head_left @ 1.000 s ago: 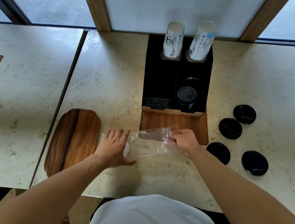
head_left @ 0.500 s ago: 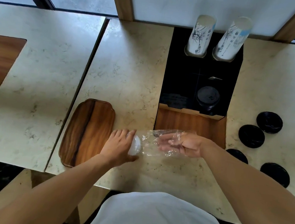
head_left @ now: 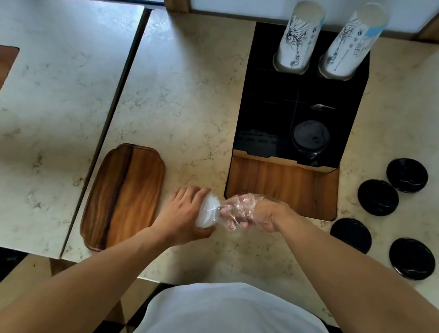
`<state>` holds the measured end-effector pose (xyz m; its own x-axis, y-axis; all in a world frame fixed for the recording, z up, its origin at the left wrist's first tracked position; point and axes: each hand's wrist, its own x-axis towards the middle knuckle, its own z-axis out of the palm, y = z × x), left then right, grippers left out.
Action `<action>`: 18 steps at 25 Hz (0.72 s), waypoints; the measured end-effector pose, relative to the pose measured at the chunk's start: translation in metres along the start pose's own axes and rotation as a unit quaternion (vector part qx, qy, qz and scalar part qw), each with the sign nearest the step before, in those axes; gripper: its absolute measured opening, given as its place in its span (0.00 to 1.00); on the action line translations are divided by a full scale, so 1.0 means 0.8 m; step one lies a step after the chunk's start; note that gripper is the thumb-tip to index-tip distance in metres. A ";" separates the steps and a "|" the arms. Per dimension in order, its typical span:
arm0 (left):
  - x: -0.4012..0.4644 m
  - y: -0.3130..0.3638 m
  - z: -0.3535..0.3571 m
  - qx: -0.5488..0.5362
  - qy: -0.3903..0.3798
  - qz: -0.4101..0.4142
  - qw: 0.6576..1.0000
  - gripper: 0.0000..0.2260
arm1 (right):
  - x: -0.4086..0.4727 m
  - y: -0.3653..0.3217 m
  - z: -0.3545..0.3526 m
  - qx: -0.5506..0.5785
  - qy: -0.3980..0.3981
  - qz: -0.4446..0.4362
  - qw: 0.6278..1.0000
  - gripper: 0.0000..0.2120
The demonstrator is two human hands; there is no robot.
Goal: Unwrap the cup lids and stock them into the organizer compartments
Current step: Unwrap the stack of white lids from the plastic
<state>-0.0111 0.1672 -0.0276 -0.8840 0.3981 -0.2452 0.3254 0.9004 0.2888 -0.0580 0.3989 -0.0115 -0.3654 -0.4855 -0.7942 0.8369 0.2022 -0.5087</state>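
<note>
The left hand (head_left: 188, 212) curls around a stack of white cup lids (head_left: 208, 212), fingers over the top and thumb beneath, holding it just above the marble counter (head_left: 188, 100). The right hand (head_left: 258, 214) pinches the clear plastic wrap (head_left: 235, 206), which is bunched over its fingers and drawn tight off the stack's end at 3 o'clock. Half a second earlier the wrap stretched out longer between the hands; now the hands are nearly touching and the wrap is gathered into the right fist.

At 12 o'clock from the hands stands the black organizer (head_left: 265, 110), a stack of black lids (head_left: 310, 138) in its front right compartment and two paper cup sleeves (head_left: 300, 36) at its back. Four loose black lids (head_left: 377, 197) lie at 3 o'clock, and a wooden tray (head_left: 124, 195) lies just beside the left hand at 9 o'clock.
</note>
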 end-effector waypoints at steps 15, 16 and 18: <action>0.002 0.008 0.004 0.040 0.016 0.003 0.999 0.43 | -0.008 -0.027 0.051 -0.107 0.074 -0.007 0.992 0.21; 0.002 0.007 0.005 0.039 0.012 0.002 0.999 0.43 | -0.007 -0.028 0.052 -0.115 0.077 -0.005 0.990 0.20; 0.001 0.005 0.006 0.037 0.010 0.002 0.999 0.44 | -0.009 -0.030 0.050 -0.126 0.093 -0.013 0.988 0.20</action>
<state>-0.0094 0.1718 -0.0308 -0.8889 0.3987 -0.2257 0.3523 0.9097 0.2197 -0.0593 0.3636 0.0200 -0.4733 -0.3331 -0.8155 0.7070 0.4086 -0.5772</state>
